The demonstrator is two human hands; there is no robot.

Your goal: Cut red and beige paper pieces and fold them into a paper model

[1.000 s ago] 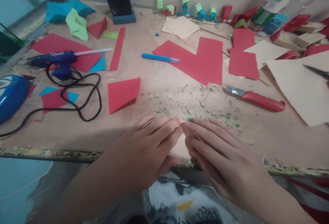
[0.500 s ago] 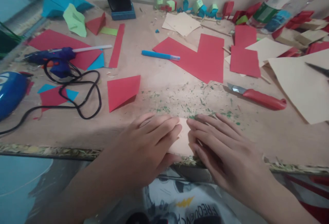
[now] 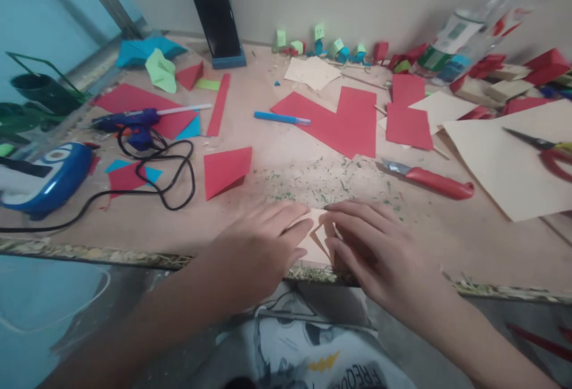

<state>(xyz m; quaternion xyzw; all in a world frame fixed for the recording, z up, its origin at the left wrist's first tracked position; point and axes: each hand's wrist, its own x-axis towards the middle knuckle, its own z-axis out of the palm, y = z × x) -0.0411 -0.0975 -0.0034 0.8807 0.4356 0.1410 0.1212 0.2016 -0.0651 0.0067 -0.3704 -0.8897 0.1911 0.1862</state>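
A cream sheet of paper lies at the table's front edge, mostly covered by both hands. One folded flap with a pointed corner stands slightly raised between them. My left hand rests flat across the sheet's left side, fingers stretched out and pressing down. On the right side, my right hand has its fingers bent over the paper, with the thumb and fingertips at the raised flap; the part under the palm is hidden.
Green scraps lie beyond my hands. A red-handled box cutter is to the right, near cream paper and scissors. Left are folded red paper, a corded glue gun and a blue tape dispenser. A blue pen lies ahead.
A folded flap now shows beside my right fingertips, where the sheet looked plain before. My right fingers have bent more. The view has tilted up and shifted, bringing scissors into sight.
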